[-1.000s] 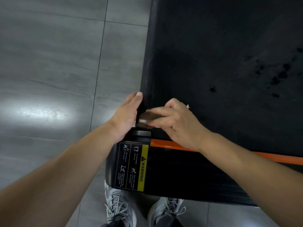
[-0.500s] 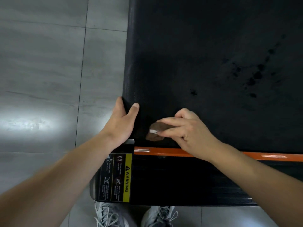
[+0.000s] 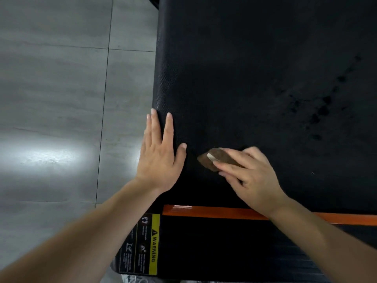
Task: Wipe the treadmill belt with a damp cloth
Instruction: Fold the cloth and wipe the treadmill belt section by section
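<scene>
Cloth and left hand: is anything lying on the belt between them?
No. The head view shows only a bare strip of belt between the left hand and the cloth, which the right hand holds.

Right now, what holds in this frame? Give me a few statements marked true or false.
1. The left hand lies flat on the belt at its left edge. True.
2. The right hand holds a blue cloth. False: the cloth is brown.
3. Dark spots mark the belt to the right of the cloth. True.
4. The cloth lies on the floor tiles. False: it lies on the belt.
</scene>
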The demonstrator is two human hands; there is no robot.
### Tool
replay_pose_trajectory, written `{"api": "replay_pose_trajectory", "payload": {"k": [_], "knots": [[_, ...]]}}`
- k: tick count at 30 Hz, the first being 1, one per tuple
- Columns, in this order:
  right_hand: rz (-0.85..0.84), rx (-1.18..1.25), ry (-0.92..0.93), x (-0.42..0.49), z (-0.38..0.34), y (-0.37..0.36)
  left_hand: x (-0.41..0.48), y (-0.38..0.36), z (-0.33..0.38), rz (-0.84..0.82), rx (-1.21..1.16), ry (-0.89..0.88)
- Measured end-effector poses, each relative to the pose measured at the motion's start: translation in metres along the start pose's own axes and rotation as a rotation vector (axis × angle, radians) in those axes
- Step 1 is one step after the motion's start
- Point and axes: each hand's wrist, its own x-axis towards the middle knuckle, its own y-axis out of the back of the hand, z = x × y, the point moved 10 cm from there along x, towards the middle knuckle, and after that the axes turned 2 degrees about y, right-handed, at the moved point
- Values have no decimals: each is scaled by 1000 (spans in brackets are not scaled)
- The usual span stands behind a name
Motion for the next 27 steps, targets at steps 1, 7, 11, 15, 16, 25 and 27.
{"api": "replay_pose_trajectory", "payload": {"k": [1, 7, 11, 15, 16, 25, 27], "knots": [[12, -34, 12, 9, 6, 0, 1, 0, 1, -3, 28, -3], [275, -232, -275, 136, 103, 38, 18, 4, 17, 37, 275, -138], [216, -196, -229, 121, 95, 34, 41, 4, 43, -1, 360, -180], [70, -147, -87, 55, 68, 23, 49, -3, 54, -27, 355, -108], [60, -156, -66, 50, 66, 24, 49, -4, 55, -33, 352, -96], [227, -206, -329, 156, 128, 42, 54, -4, 58, -143, 342, -28], [186, -171, -249, 121, 102, 34, 55, -2, 62, -154, 340, -25]]}}
